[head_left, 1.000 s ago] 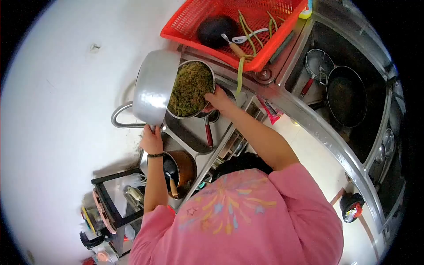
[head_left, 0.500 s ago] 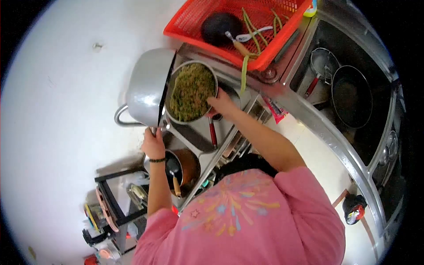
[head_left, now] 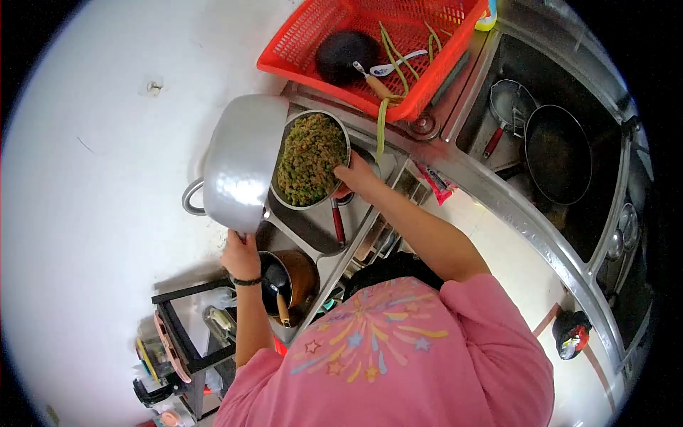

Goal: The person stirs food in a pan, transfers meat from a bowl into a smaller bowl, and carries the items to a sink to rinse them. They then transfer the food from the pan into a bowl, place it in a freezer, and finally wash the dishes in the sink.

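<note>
A large silver metal pot is tilted on its side near the wall, its loop handle facing left. My left hand, with a dark bracelet at the wrist, is closed around the pot's near side; the handle there is mostly hidden. In my right hand is the rim of a round metal bowl, thumb inside the edge. Chopped green and brown food fills the bowl, whose left side lies at the pot's mouth. Below the bowl, a red-handled utensil lies on the metal surface.
A red plastic basket holds a black round pan, a spoon and long beans. In the sink at right are a dark pan and a strainer. A brown pot with a ladle stands below my left hand, beside a black rack.
The pot has tipped further, its opening now turned more toward the bowl and partly covering the bowl's left edge. My left hand has shifted slightly left and down. The bowl sits slightly lower.
</note>
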`<state>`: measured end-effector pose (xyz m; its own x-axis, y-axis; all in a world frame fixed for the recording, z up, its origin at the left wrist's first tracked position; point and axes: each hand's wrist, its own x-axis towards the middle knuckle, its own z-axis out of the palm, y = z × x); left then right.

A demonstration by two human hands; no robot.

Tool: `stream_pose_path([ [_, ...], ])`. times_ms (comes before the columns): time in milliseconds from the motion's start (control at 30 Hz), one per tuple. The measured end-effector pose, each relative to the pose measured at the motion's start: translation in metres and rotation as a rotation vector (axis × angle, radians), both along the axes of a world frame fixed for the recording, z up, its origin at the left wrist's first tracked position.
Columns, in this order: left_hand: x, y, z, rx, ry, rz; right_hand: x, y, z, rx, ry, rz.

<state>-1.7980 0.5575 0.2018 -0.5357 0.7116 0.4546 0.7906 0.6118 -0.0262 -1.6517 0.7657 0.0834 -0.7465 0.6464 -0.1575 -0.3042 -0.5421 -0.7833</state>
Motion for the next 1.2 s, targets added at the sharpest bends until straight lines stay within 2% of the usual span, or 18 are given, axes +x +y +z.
stream_pose_path([
  [33,-0.001,-0.003,-0.006,0.002,0.001,-0.008,-0.002,0.0,-0.003,-0.009,-0.019,0.001],
  [67,-0.006,-0.005,-0.008,-0.127,0.052,0.05,-0.004,-0.002,-0.006,-0.018,-0.038,0.0],
  [233,-0.01,-0.001,0.009,-0.172,0.01,0.044,-0.005,0.001,-0.012,0.024,-0.083,0.004],
  [300,-0.003,-0.003,0.02,-0.049,0.049,0.075,-0.006,-0.002,-0.016,-0.011,-0.106,0.05],
  [333,-0.005,-0.005,0.017,0.067,0.097,-0.026,-0.008,-0.001,-0.019,-0.006,-0.07,0.05],
  [433,-0.014,-0.014,-0.009,0.022,0.042,-0.031,-0.012,-0.002,-0.022,0.006,-0.034,0.048],
  [500,-0.001,-0.009,-0.011,-0.098,-0.096,0.106,-0.01,0.0,-0.023,0.014,-0.043,0.036],
  [567,0.001,-0.006,-0.017,-0.019,-0.146,-0.01,-0.007,-0.001,-0.026,-0.085,-0.069,0.049],
  [700,-0.001,-0.001,-0.022,0.151,-0.195,-0.127,-0.005,0.002,-0.057,-0.058,-0.053,0.049],
  [767,0.008,0.008,-0.009,0.217,-0.741,0.043,0.003,0.005,-0.056,-0.133,-0.127,0.084],
  [800,0.001,0.006,-0.016,0.306,-0.888,0.024,0.01,0.007,-0.054,-0.115,-0.104,0.137],
  [833,0.0,0.006,-0.017,0.314,-0.889,0.031,0.012,0.008,-0.058,-0.111,-0.106,0.146],
  [900,0.002,0.007,-0.019,0.363,-1.056,0.057,0.016,0.011,-0.068,-0.186,-0.209,0.115],
  [933,0.003,0.006,-0.02,0.366,-1.147,0.068,0.027,0.013,-0.06,-0.193,-0.168,0.151],
  [967,0.008,0.007,-0.018,0.373,-1.152,0.074,0.037,0.012,-0.061,-0.189,-0.175,0.158],
  [1033,0.019,0.008,-0.015,0.357,-1.39,0.103,0.059,0.012,-0.069,-0.168,-0.188,0.108],
  [1100,0.024,0.004,-0.023,0.354,-1.469,0.113,0.085,0.012,-0.081,-0.129,-0.235,0.116],
  [1200,0.028,-0.003,-0.04,0.328,-1.844,0.049,0.12,0.005,-0.071,-0.062,-0.304,0.118],
])
